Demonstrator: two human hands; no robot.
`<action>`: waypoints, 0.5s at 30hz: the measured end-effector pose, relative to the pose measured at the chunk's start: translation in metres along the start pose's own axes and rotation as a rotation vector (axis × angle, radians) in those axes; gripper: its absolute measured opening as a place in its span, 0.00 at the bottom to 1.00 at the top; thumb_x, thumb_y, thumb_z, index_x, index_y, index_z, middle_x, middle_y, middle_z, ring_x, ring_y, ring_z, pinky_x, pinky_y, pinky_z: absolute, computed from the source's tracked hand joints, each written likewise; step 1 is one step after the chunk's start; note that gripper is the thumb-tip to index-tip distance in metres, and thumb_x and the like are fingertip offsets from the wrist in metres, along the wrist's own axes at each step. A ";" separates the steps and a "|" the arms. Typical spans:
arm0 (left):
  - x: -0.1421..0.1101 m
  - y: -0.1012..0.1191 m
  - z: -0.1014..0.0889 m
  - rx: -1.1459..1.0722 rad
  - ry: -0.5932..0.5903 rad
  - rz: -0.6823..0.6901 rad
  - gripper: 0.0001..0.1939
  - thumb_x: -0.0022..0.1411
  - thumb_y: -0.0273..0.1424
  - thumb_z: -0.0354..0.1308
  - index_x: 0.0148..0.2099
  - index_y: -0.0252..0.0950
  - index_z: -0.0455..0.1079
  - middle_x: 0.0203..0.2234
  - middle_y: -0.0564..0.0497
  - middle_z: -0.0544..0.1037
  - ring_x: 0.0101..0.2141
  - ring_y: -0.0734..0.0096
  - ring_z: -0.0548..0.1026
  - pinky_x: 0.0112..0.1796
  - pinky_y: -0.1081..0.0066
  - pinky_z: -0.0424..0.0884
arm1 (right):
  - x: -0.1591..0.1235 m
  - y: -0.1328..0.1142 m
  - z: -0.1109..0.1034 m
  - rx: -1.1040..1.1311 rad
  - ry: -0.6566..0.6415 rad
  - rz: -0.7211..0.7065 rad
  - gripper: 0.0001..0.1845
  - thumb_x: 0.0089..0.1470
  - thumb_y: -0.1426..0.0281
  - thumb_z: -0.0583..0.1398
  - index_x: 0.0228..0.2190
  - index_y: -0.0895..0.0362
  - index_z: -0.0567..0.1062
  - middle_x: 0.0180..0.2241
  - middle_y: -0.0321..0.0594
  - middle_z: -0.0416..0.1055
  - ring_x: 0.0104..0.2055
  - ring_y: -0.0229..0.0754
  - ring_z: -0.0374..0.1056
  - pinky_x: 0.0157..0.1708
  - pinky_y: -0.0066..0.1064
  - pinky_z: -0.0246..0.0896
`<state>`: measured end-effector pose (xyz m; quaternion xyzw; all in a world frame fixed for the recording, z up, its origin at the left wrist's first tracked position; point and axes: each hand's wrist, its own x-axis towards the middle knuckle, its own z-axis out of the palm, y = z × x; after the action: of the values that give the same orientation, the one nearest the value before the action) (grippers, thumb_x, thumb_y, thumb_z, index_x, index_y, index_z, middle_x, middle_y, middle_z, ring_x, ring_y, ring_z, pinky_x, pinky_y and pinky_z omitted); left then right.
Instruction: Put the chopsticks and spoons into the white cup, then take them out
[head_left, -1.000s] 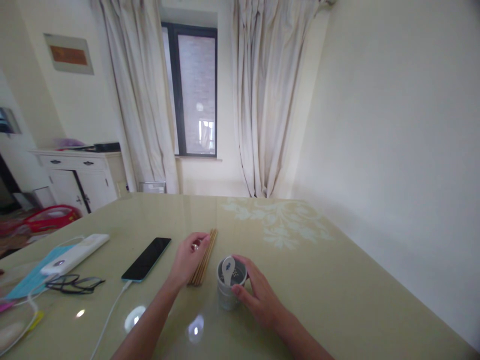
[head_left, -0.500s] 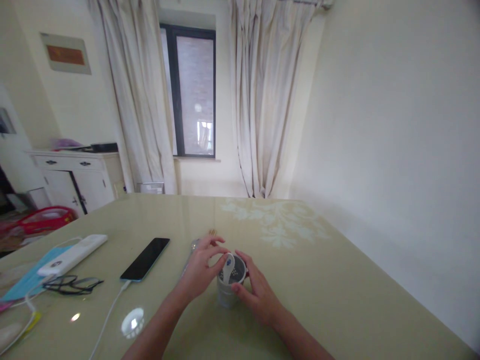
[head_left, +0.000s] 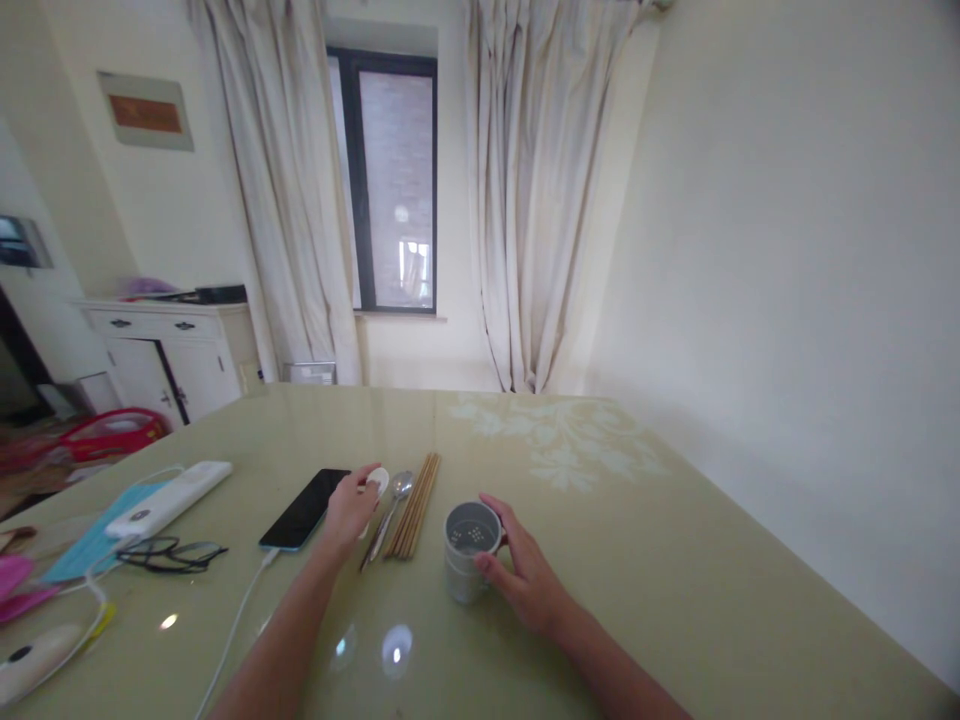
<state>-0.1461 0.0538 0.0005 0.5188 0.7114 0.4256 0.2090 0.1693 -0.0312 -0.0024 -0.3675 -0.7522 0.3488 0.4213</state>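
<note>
My left hand (head_left: 352,507) has its fingers closed on a white soup spoon (head_left: 380,482), at the table surface between the phone and the metal spoons; part of the white spoon is hidden under the hand. Just right of it lie metal spoons (head_left: 401,487), close together. Several wooden chopsticks (head_left: 415,508) lie side by side in a bundle next to them. My right hand (head_left: 525,570) grips the right side of a grey cup-shaped utensil holder (head_left: 465,575), thumb at the near rim. The holder stands upright, and holes show in its bottom.
A black phone (head_left: 304,510) on a white charging cable lies left of my left hand. Further left are black glasses (head_left: 172,555), a white power strip (head_left: 172,497) and a blue mask (head_left: 82,560). The glossy table (head_left: 675,620) borders a wall at right.
My left hand has taken the white soup spoon out of the holder and carried it left, down beside the metal spoons. My right hand stays on the holder. The chopsticks are now fully visible.
</note>
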 end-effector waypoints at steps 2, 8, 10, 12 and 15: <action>0.000 -0.003 0.004 0.163 0.000 0.028 0.22 0.67 0.29 0.52 0.59 0.31 0.77 0.42 0.40 0.85 0.39 0.61 0.83 0.40 0.69 0.74 | 0.000 0.000 0.000 -0.003 0.007 0.000 0.42 0.65 0.44 0.59 0.69 0.55 0.60 0.61 0.55 0.71 0.58 0.56 0.71 0.58 0.46 0.66; -0.004 -0.010 0.020 0.292 -0.006 0.083 0.20 0.71 0.34 0.51 0.57 0.34 0.78 0.45 0.41 0.86 0.44 0.56 0.84 0.44 0.67 0.74 | 0.000 0.005 0.001 -0.003 0.022 -0.015 0.44 0.65 0.44 0.59 0.70 0.56 0.58 0.62 0.56 0.69 0.57 0.54 0.72 0.58 0.46 0.65; -0.005 -0.015 0.023 0.328 0.009 0.144 0.19 0.72 0.34 0.50 0.56 0.33 0.78 0.47 0.40 0.85 0.47 0.55 0.83 0.47 0.66 0.74 | 0.001 0.006 0.002 0.000 0.036 0.000 0.44 0.65 0.44 0.60 0.70 0.56 0.57 0.59 0.54 0.72 0.53 0.53 0.73 0.57 0.46 0.66; -0.004 -0.019 0.025 0.363 0.026 0.183 0.19 0.73 0.32 0.49 0.56 0.33 0.77 0.48 0.40 0.85 0.48 0.57 0.83 0.48 0.67 0.74 | 0.002 0.007 0.003 -0.001 0.055 0.018 0.45 0.64 0.45 0.61 0.70 0.55 0.57 0.56 0.52 0.73 0.50 0.51 0.74 0.55 0.45 0.67; -0.003 -0.022 0.025 0.400 0.059 0.179 0.20 0.71 0.28 0.49 0.59 0.31 0.76 0.52 0.37 0.83 0.49 0.60 0.83 0.50 0.69 0.74 | 0.003 0.011 0.005 -0.024 0.094 0.046 0.45 0.61 0.49 0.66 0.70 0.55 0.59 0.56 0.51 0.73 0.52 0.53 0.73 0.53 0.44 0.69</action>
<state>-0.1389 0.0585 -0.0321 0.5983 0.7386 0.3078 0.0422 0.1665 -0.0250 -0.0123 -0.4055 -0.7271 0.3318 0.4436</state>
